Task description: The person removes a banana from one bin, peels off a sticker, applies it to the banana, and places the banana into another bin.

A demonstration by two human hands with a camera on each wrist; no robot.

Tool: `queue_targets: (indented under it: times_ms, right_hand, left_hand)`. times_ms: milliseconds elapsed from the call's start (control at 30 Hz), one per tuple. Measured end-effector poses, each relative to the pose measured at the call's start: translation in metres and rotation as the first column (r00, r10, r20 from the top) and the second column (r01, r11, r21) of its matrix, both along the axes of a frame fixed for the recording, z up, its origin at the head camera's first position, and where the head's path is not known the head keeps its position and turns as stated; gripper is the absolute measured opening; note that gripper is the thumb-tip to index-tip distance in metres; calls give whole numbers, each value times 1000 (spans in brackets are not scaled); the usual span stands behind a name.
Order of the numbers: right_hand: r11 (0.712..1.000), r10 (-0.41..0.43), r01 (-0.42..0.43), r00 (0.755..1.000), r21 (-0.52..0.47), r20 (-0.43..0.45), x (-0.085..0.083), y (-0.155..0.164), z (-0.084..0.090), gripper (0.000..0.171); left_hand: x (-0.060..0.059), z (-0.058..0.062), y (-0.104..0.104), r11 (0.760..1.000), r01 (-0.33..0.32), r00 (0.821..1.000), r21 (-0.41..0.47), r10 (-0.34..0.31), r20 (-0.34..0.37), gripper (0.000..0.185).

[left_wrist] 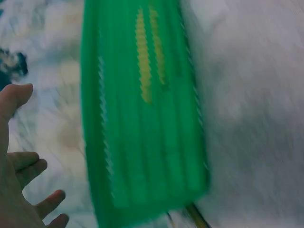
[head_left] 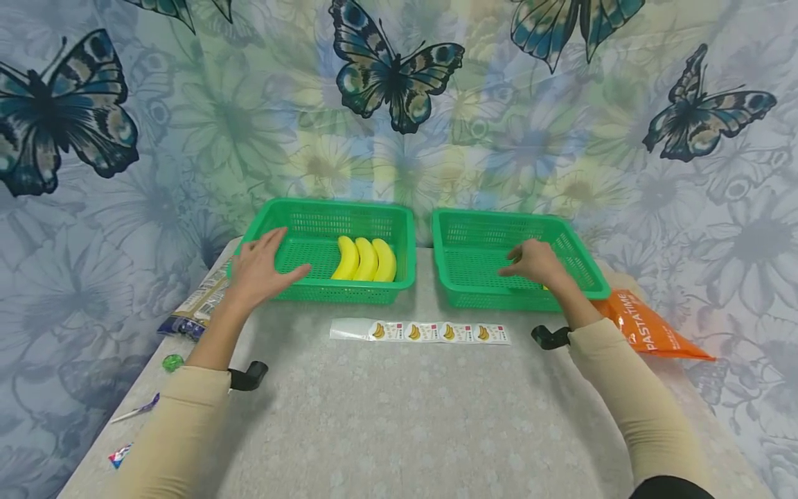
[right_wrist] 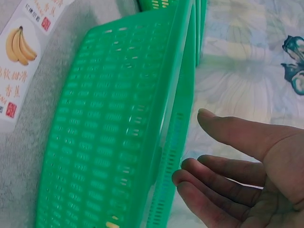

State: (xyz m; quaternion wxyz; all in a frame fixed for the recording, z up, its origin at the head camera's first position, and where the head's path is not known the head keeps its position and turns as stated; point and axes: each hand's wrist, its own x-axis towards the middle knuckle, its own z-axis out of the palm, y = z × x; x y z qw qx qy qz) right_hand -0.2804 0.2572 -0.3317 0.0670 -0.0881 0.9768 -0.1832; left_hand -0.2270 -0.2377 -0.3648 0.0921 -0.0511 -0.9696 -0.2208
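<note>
My left hand [head_left: 258,272] hovers over the left end of a green plastic basket [head_left: 341,291], thumb and fingers spread and holding nothing. Inside that basket, toward its right side, lie three yellow bananas [head_left: 366,260] side by side. Over a second green basket [head_left: 499,298] on the right is my right hand [head_left: 535,262], with its fingers a little bent and its thumb apart. Nothing sits between those fingers in the right wrist view. A bit of yellow [head_left: 545,287] shows beneath the right wrist; the rest of it is hidden.
A strip of banana stickers [head_left: 430,332] lies on the table in front of the baskets. An orange bag [head_left: 651,329] is at the right, a dark-and-gold bag [head_left: 199,301] at the left. A green round candy [head_left: 172,362] and other small wrapped items lie near the left edge.
</note>
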Motion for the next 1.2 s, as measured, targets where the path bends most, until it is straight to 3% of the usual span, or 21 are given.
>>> queue_targets:
  times_ms: [133,233,400,633,867,1200]
  right_hand:
    - [1000,19,-19,1000,-15,-6,3,-5,1,51]
    - [999,22,-22,1000,-22,-7,5,-7,1,51]
    - [999,29,-29,1000,-16,-2,8,-10,-1,51]
    - [1000,19,-19,1000,-12,10,8,-13,-3,52]
    - [1000,12,-12,1000,-4,19,7,-16,-4,52]
    - [999,37,-37,999,-13,14,3,-20,-7,52]
  left_hand:
    - [-9,-14,-37,997,-59,997,56,56,52,99]
    - [-14,-20,-53,988,-56,992,144,39,119,98]
    - [-22,-27,-66,972,-46,980,229,0,197,99]
    - [-29,-40,-76,967,-42,961,250,-30,276,106]
    - [-32,-50,-83,967,-54,964,248,-13,264,108]
    - [-35,-54,-84,967,-64,966,248,-2,259,107]
